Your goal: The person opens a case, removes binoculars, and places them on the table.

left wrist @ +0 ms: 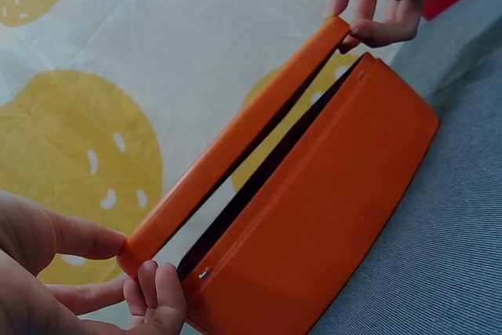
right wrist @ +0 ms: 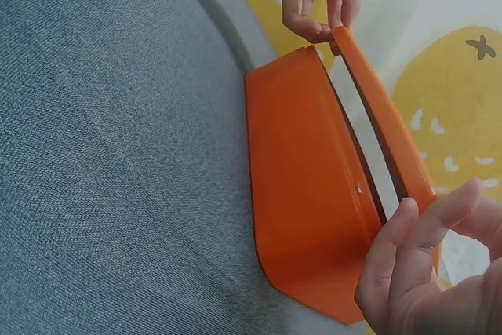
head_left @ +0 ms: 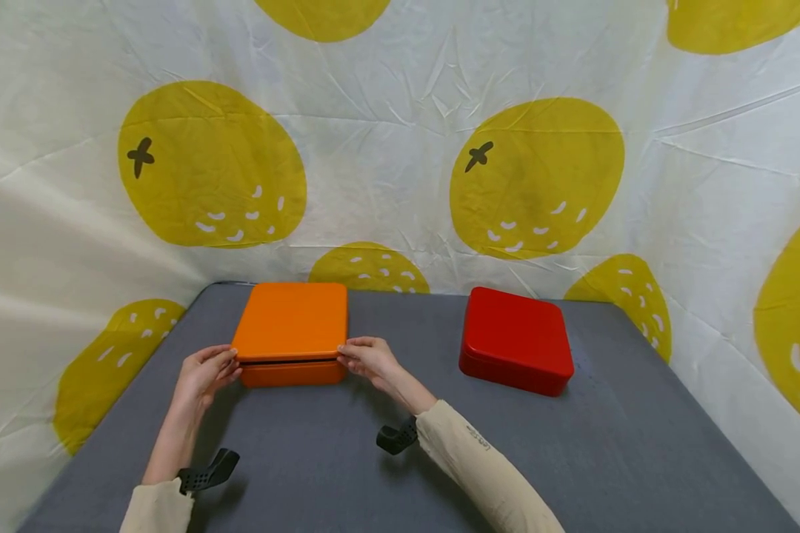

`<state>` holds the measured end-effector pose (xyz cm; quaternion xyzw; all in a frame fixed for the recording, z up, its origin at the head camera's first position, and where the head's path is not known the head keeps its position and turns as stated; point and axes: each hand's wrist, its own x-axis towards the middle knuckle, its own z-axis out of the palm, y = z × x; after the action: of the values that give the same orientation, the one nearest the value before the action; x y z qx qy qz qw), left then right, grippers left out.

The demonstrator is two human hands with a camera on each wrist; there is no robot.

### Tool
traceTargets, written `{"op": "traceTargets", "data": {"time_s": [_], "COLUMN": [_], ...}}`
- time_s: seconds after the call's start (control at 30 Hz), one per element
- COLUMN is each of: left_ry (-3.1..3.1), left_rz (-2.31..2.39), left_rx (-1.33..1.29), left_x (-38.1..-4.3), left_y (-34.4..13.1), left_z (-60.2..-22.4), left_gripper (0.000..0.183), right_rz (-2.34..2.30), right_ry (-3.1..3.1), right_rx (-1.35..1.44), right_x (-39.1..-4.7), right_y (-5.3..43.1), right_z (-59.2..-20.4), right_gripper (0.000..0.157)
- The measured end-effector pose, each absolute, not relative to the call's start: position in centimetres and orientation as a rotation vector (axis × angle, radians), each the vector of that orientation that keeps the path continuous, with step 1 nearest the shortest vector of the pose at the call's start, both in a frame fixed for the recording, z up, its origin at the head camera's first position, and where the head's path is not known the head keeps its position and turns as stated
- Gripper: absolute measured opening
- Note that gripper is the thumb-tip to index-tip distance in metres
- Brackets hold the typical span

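Note:
An orange box (head_left: 293, 374) stands on the grey table at the left, its orange lid (head_left: 292, 318) raised off the base along the near side. My left hand (head_left: 207, 374) pinches the lid's near left corner between thumb and fingers. At the opposite near corner my right hand (head_left: 370, 361) pinches the lid the same way. Through the gap between lid (left wrist: 235, 139) and base (left wrist: 314, 202), the left wrist view shows the patterned cloth behind. In the right wrist view, the right hand's fingertips (right wrist: 408, 209) lie at the lid edge, close over the base.
A red box (head_left: 516, 340) with its lid on stands to the right on the grey table (head_left: 307, 459). White cloth with yellow fruit shapes (head_left: 536, 178) hangs behind and along both sides. A black wrist mount (head_left: 210, 472) sits on each forearm.

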<state>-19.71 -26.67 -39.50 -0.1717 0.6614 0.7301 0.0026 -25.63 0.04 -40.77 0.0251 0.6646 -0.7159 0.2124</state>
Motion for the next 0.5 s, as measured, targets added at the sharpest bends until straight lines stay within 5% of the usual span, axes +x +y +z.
{"op": "traceTargets", "data": {"time_s": [0.37, 0.5], "left_ry": [2.068, 2.022], "left_rz": [2.311, 2.329], "left_rx": [-0.457, -0.451], "left_x": [-19.2, -19.1], "left_y": [-26.5, -26.4], "left_z": [-39.5, -39.5], "left_gripper": [0.038, 0.031], "right_rz": [-2.006, -2.011], "right_ry": [1.837, 1.852], "right_rx": [0.023, 0.039], "right_x": [-24.7, -24.5], "right_y": [0.9, 1.1], "right_z": [-39.9, -39.9], "right_gripper": [0.036, 0.034]}}
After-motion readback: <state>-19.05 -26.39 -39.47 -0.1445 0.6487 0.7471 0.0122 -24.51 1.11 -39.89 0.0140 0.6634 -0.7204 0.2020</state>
